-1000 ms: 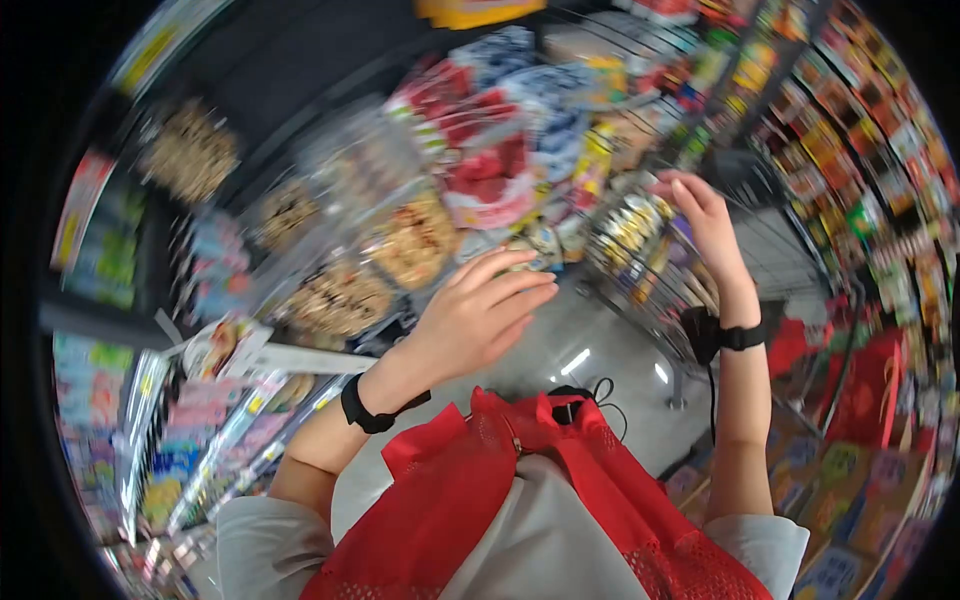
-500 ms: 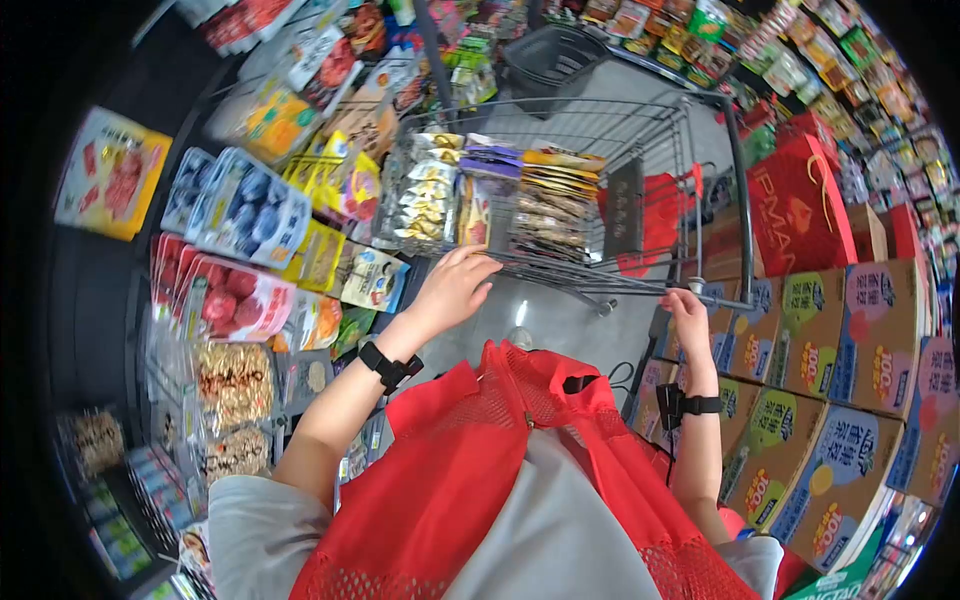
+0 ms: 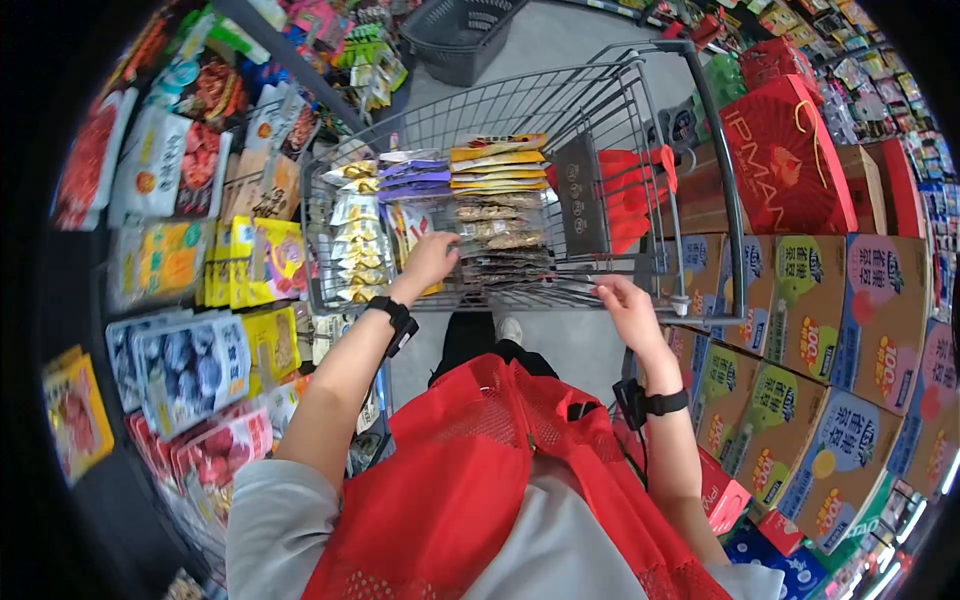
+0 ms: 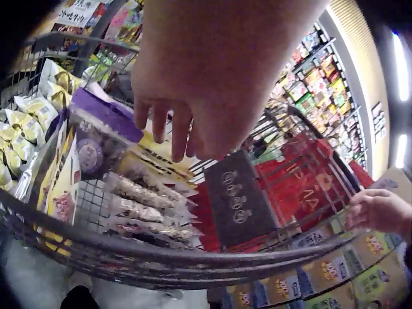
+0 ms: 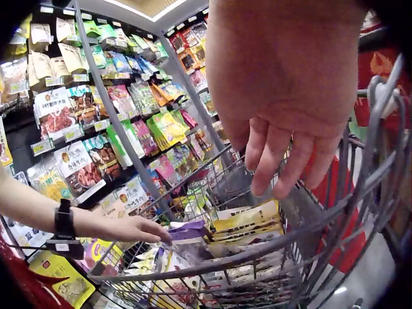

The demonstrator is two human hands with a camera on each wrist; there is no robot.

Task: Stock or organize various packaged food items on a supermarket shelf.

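A wire shopping cart (image 3: 600,75) stands in front of me, holding several rows of packaged snacks. My left hand (image 3: 428,265) reaches over its near side. In the left wrist view, the loosely bent fingers (image 4: 180,132) hang above the purple packs (image 4: 106,114) and yellow packs (image 4: 154,154), with nothing between them. White-and-gold packets (image 3: 358,240) fill the cart's left end, and upright pouches (image 3: 408,225) stand beside them. My right hand (image 3: 630,310), fingers relaxed, is at the near rim by the cart's right end. The right wrist view shows those fingers (image 5: 293,167) hanging over the rim and holding nothing.
To the left, a shelf carries blueberry packs (image 3: 190,365), yellow bags (image 3: 275,255) and other pouches. Stacked drink cartons (image 3: 800,320) and a red gift bag (image 3: 775,155) are on the right. A dark basket (image 3: 455,45) sits on the floor beyond the cart.
My view has turned from the shelf towards the cart, which now appears more central. My left hand has moved from beside the shelf, past the cart's rim, to over its contents. Both hands stay without anything held.
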